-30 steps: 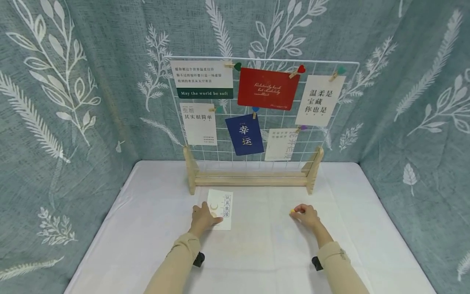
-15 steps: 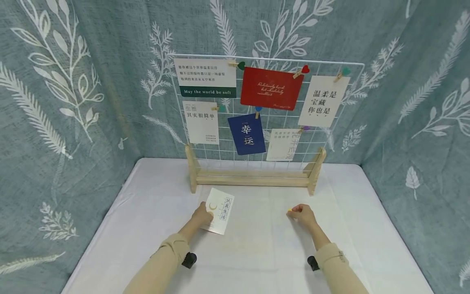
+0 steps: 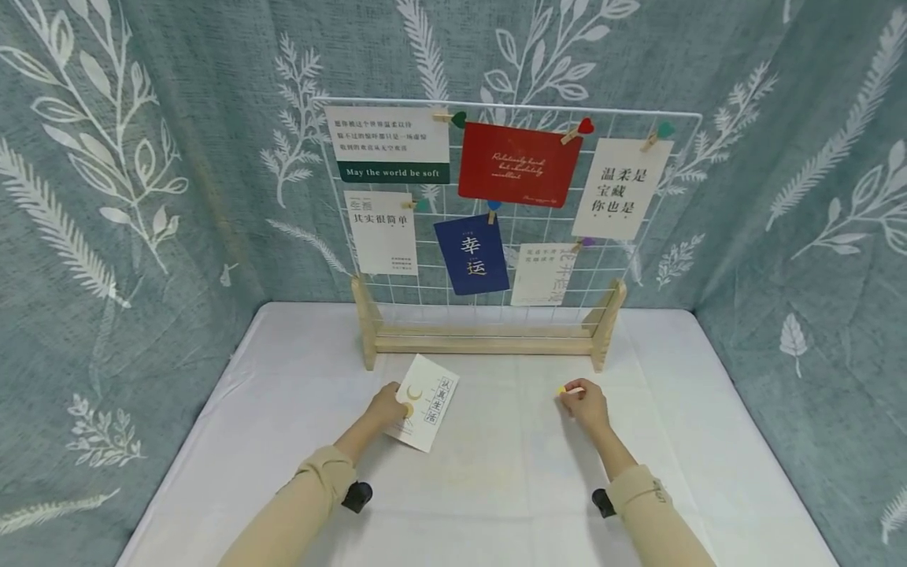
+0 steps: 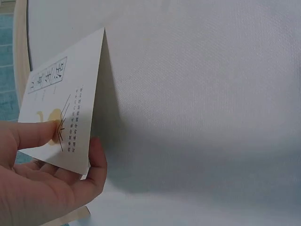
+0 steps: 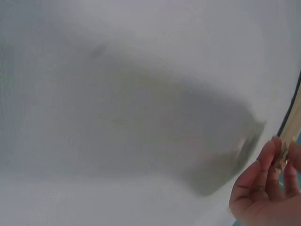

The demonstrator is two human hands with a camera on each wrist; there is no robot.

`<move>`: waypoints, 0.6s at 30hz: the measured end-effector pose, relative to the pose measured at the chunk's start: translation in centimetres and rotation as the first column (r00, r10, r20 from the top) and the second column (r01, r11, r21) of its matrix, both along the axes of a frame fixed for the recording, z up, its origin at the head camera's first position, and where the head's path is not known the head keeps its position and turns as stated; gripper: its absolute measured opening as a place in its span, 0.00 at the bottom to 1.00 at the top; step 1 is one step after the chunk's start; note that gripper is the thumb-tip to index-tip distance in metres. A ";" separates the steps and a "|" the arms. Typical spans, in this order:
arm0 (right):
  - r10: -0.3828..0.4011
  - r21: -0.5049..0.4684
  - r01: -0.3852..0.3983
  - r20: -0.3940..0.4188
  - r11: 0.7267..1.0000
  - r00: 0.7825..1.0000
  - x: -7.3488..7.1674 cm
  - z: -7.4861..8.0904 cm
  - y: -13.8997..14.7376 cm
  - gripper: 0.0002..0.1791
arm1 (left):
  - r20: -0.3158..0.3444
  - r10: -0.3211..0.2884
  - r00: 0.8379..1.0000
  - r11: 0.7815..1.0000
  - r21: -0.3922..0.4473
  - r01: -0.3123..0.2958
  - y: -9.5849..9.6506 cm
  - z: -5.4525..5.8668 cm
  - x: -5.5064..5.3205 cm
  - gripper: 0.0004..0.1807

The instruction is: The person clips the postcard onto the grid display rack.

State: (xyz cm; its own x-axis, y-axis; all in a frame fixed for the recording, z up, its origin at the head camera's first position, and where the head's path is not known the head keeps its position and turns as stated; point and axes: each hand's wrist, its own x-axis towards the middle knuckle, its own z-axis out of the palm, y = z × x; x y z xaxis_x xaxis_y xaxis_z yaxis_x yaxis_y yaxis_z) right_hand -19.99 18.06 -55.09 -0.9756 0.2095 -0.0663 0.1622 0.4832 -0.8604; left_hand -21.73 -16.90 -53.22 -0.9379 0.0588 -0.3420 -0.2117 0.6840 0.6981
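Note:
My left hand [image 3: 383, 406] pinches a white postcard [image 3: 434, 394] printed with a moon and boxed characters. In the left wrist view, the thumb lies on the face of the postcard [image 4: 77, 108] and the fingers are behind it; the card is tilted off the cloth and throws a shadow. Over the table's right half, my right hand [image 3: 588, 402] pinches a small wooden clothespin [image 5: 282, 157] between thumb and fingertips. Its yellow end [image 3: 562, 390] shows at the fingertips in the head view. The fingers hide part of the clothespin.
Behind the hands stands a white wire grid [image 3: 425, 295] on a wooden base [image 3: 482, 346]. Clothespins hold several cards on it, among them a red card [image 3: 520, 165] and a blue card [image 3: 472, 256]. White cloth [image 3: 496, 465] covers the table; patterned curtains [image 3: 212, 157] surround it.
The postcard lay on the cloth under my left hand; now it is gripped at its left edge, raised and turned clockwise. My right hand has shifted only slightly, still pinching the clothespin.

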 end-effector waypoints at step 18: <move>0.023 0.013 -0.024 0.025 1.000 0.999 -0.9 0.6 0.8 0.08 | -0.055 0.123 0.991 0.992 0.039 -0.121 -0.6 1.0 0.0 0.21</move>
